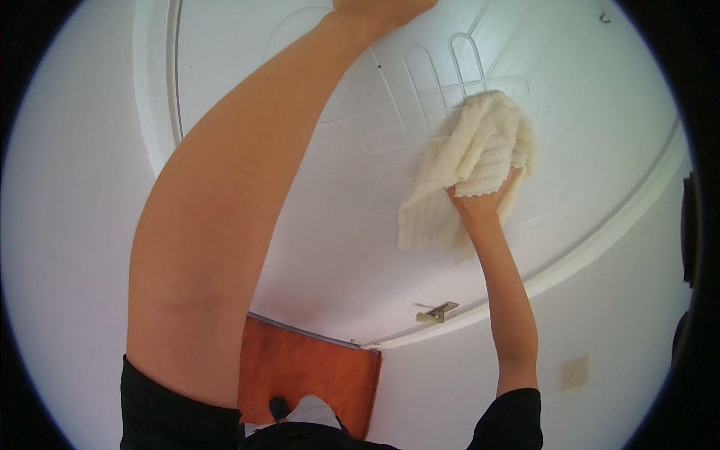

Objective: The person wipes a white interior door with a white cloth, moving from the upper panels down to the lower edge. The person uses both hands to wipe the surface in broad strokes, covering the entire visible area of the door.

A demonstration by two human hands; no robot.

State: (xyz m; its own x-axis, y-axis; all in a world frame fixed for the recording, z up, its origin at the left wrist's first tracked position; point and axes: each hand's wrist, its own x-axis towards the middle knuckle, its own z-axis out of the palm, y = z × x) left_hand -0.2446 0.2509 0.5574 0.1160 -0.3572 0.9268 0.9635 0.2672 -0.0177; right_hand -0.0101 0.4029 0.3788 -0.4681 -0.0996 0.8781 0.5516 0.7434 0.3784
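A cream ribbed towel cloth [495, 135] is bunched against a white moulded door [315, 225]. My right hand [479, 203] holds it there, with the fingers hidden under its folds and only the wrist and part of the hand showing. One loose end of the cloth hangs down to the left of my wrist. Raised high at the picture's top edge, my left hand [385, 10] is cut off by the frame, so its fingers are out of sight. Curved grooves run over the door panel around the cloth.
A metal door handle [436, 313] juts out near the door's lower right edge. A small hook [604, 18] sits at upper right. On the right wall is a beige switch plate [574, 372]. Below lies a reddish-brown floor [315, 360], with a dark shoe [278, 408] on it.
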